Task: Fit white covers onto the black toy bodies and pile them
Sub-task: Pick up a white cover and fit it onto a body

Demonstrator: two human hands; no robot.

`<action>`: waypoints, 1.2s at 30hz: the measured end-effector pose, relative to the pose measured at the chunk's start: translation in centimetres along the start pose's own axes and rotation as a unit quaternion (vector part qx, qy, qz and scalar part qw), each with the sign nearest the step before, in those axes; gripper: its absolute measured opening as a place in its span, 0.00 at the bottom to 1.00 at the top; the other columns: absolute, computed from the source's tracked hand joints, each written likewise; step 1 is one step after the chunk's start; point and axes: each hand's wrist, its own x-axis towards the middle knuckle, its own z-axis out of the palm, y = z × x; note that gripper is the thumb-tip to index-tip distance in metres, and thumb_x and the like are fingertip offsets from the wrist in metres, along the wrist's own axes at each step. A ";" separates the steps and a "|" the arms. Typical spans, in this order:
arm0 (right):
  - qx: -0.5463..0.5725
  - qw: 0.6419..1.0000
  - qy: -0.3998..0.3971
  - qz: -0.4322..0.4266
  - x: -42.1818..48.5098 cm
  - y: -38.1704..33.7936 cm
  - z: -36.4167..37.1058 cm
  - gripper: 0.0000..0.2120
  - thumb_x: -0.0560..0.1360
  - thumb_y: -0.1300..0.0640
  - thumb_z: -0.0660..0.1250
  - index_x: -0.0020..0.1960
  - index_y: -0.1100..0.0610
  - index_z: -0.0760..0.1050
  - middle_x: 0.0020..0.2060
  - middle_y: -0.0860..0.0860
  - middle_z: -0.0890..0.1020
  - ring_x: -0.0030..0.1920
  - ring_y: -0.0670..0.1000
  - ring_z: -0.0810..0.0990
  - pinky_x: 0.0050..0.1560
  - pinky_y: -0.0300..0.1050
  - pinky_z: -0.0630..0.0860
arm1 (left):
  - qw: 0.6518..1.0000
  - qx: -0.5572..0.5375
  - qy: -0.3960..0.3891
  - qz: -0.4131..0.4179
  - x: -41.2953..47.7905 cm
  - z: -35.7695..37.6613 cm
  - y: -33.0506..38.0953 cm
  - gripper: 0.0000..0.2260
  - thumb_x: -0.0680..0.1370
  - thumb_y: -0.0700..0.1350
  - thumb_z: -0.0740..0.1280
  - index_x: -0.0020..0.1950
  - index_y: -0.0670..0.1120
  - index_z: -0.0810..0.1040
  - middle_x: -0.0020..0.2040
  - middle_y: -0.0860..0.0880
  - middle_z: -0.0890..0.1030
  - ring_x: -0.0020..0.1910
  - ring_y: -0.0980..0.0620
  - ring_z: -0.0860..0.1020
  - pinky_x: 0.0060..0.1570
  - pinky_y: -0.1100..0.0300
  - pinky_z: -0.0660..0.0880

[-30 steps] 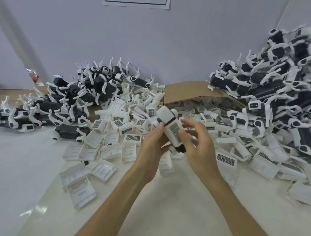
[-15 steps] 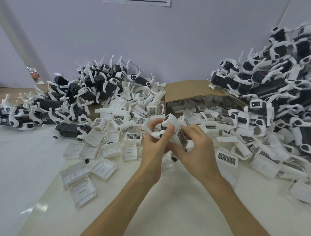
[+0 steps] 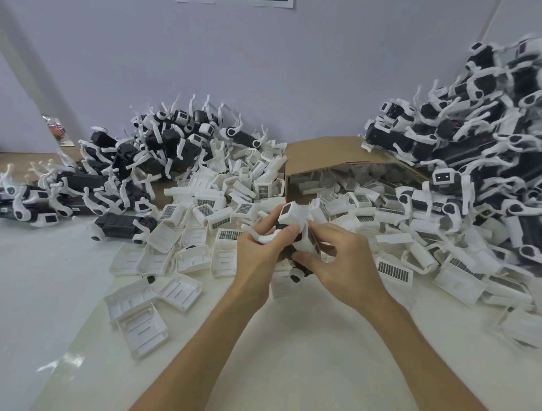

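Both hands (image 3: 296, 252) grip a white-covered black toy (image 3: 302, 234), tilted

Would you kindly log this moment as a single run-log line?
phase: cover fitting | left hand: grips toy | right hand: pinches white cover on toy | loose covers: table, box

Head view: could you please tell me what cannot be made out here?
Head view, black-and-white plastic toy: cover's seating hidden by the left hand and right hand.
Head view, tall right-side pile of toys: blurred, cut off by the right edge.
Head view, white paper sheet on wall: cut off by the top edge.
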 end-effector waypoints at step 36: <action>0.121 0.983 0.116 0.073 0.1 -0.3 -0.3 0.14 0.69 0.48 0.78 0.45 0.50 0.75 0.40 0.45 0.82 0.45 0.48 0.82 0.48 0.38 0.78 | 0.997 -0.047 -0.037 -0.052 0.5 -0.8 0.3 0.30 0.74 0.53 0.69 0.70 0.36 0.71 0.54 0.39 0.82 0.52 0.41 0.82 0.56 0.46 0.79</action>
